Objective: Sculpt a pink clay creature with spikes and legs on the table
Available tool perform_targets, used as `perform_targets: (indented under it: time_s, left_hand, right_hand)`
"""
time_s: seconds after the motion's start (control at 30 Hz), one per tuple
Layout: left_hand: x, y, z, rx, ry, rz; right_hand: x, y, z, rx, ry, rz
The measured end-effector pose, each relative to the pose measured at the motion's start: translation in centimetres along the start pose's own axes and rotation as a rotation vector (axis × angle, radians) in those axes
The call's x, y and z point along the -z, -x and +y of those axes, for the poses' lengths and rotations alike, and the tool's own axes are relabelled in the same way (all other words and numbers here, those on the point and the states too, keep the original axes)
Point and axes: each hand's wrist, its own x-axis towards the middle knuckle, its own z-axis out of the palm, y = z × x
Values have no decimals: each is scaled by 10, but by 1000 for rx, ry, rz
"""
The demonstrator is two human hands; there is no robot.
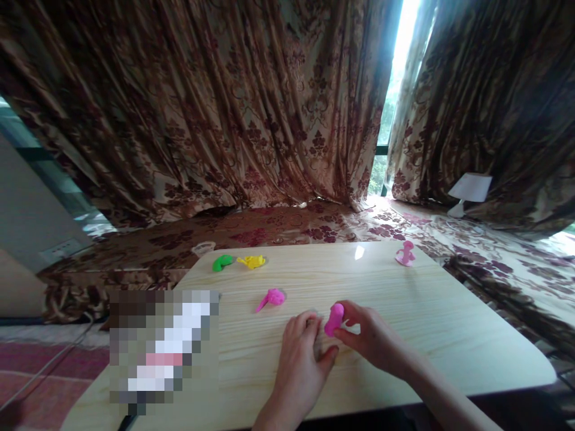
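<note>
Between the thumb and fingers of my right hand (366, 335) is a bright pink lump of modelling clay (334, 320), narrower in the middle and rounded at both ends. It is held upright just above the table. My left hand (303, 353) rests close by on its left, fingers curved and thumb apart, with nothing visible in it. Beyond my left hand lies a pink clay piece (275, 297) with a thin tail. Farther back are a yellow clay piece (254, 261) and a curved green one (221, 262).
A pink figure (406, 254) stands at the far right of the pale wooden table (381, 281). A pixelated object (171, 347) covers the left side. Behind are a patterned ledge, a small white lamp (471, 187), a clear round container (203, 248) and curtains (269, 108).
</note>
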Motion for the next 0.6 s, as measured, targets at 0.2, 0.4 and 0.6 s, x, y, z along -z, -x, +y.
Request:
perform_targets:
  time_s: [0.2, 0.4, 0.6]
  left_hand:
    - [-1, 1, -3, 2, -31, -5]
    - [-11, 5, -13, 57, -88, 5]
    - [-13, 6, -16, 40, -98, 10]
  right_hand:
    - [0, -20, -8, 48, 47, -23]
    - [0, -23, 1, 30, 84, -25]
    - [-3, -21, 0, 34, 91, -3]
